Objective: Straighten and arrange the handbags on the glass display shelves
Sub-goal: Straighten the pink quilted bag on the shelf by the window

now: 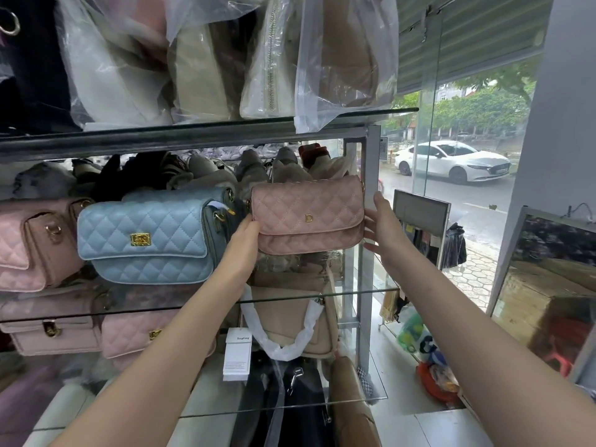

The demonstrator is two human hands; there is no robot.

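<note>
A pink quilted handbag (306, 214) with a gold D clasp is held upright at the right end of the middle glass shelf (364, 290), slightly above the glass. My left hand (240, 246) grips its left end, thumb on the front and fingers behind. My right hand (382, 227) holds its right end, thumb pointing up. A light blue quilted handbag (145, 237) with a gold clasp stands just to the left, close to my left hand. Another pink bag (29, 246) sits at the far left.
A metal post (371, 188) stands right beside my right hand. The upper shelf (193, 130) carries bags in plastic covers (209, 59). Below are pink bags (129, 333), a beige bag (290, 317) with a wrapped strap and a white tag (237, 356). Stuffed bags crowd the shelf's back.
</note>
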